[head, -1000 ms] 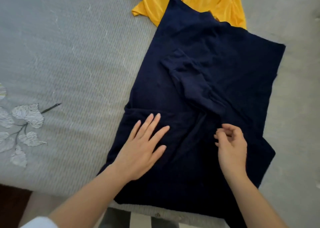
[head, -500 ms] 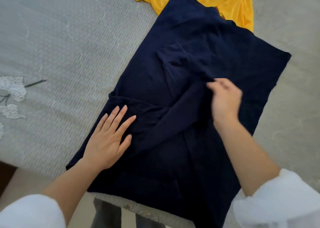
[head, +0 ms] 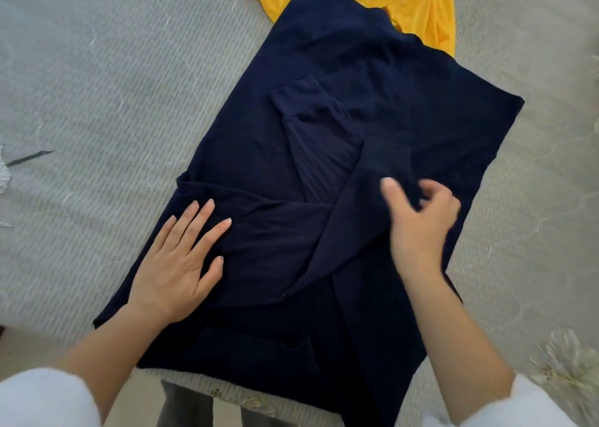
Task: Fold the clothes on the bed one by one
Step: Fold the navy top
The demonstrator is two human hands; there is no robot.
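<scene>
Navy garment (head: 421, 79) is lying spread on the grey quilted bed (head: 97, 102), its long axis running from the near edge under the wrists away toward a yellow garment (head: 415, 2), whose near part it is covering. One sleeve (head: 343, 232) is crossing the body on a slant, rising from lower left to its cuff (head: 385, 154) at upper right. The left hand (head: 181, 264) is pressing flat on the folded-in left side, fingers straight and spread, pointing up and to the right. The right hand (head: 421, 225) is sitting at the upper end of that sleeve, just below the cuff, thumb up and the other fingers curled; blur is hiding whether they are pinching cloth or merely resting on it. Both sides are looking turned in, so the next fold is probably going end to end along the long axis. The near end is lying close to both wrists, while the far end is lying well beyond the fingertips, nearer the right hand
</scene>
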